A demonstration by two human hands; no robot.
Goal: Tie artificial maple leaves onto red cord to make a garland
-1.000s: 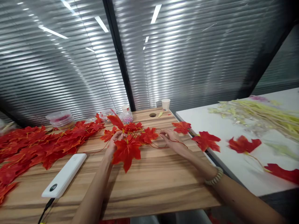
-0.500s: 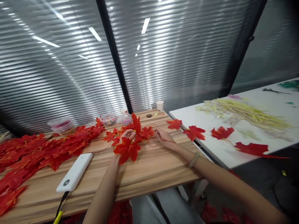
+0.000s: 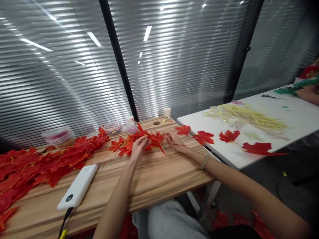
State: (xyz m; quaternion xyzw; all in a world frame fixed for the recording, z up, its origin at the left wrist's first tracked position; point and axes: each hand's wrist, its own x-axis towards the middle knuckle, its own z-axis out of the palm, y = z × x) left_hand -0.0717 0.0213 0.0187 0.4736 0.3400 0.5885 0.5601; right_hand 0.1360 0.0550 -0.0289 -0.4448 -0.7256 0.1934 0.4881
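Observation:
My left hand [image 3: 139, 147] is closed, its fingertips pinching a red artificial maple leaf [image 3: 156, 142] seen nearly edge-on. To its right, my right hand [image 3: 173, 140] is closed on a thin red cord [image 3: 163, 144], which loops between the two hands and trails over the right wrist. More red maple leaves [image 3: 118, 145] lie on the wooden table around and behind my left hand. What my fingertips do at the leaf's stem is too small to make out.
A heap of red leaves [image 3: 62, 158] covers the left of the table beside a white power bank [image 3: 79, 186]. Tubs of beads [image 3: 112, 128] and a paper cup [image 3: 167, 113] stand behind. On the white table [image 3: 224, 154] lie yellow strips [image 3: 249, 117]; another person's arm [image 3: 309, 93] shows far right.
My left hand has turned, and the leaf at it has swung from in front of the wrist to the right of the fingers. My right hand keeps the cord. The view has shifted right.

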